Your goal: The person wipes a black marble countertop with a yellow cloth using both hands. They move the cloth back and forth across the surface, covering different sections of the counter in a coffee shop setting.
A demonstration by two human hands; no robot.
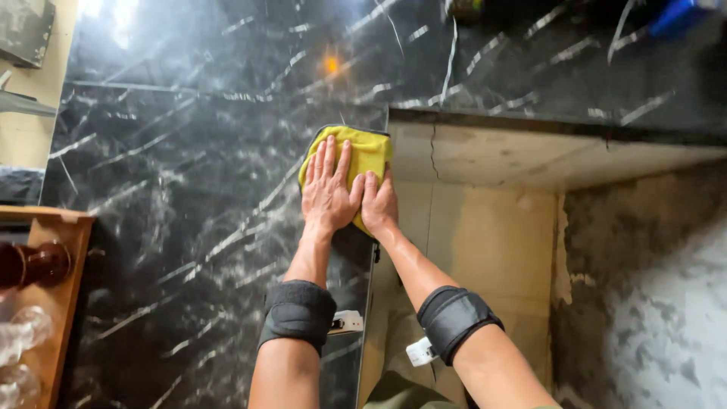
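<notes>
Much of the yellow cloth [365,155] is hidden: both hands lie on top of it, so only its upper part and right edge show, just above the middle of the frame. It sits at the corner where the black marble surface [189,197] ends, with part of it folding over that edge. The left hand [327,189] is spread flat with fingers wide and pressed down on the cloth. The right hand [379,201] lies just beside it, touching it at the thumb side, its fingers curled over the cloth at the edge; how tightly it grips I cannot tell.

Two dark wrist bands [299,312] wrap the forearms, one on each, in the lower middle of the frame. A small white device hangs under each band, but both are partly covered and hard to make out.

At the lower left a wooden tray [64,261] is cut off by the frame. In it lie a dark brown turned wooden piece [34,263] and some clear glassware [19,341], blurred and too cropped to count.

At the upper right a blue object [674,15] is cut off by the top edge, too little showing to name. Below the surface's edge, on the right, a beige wall [485,242] shows a crack and patches of rough grey.
</notes>
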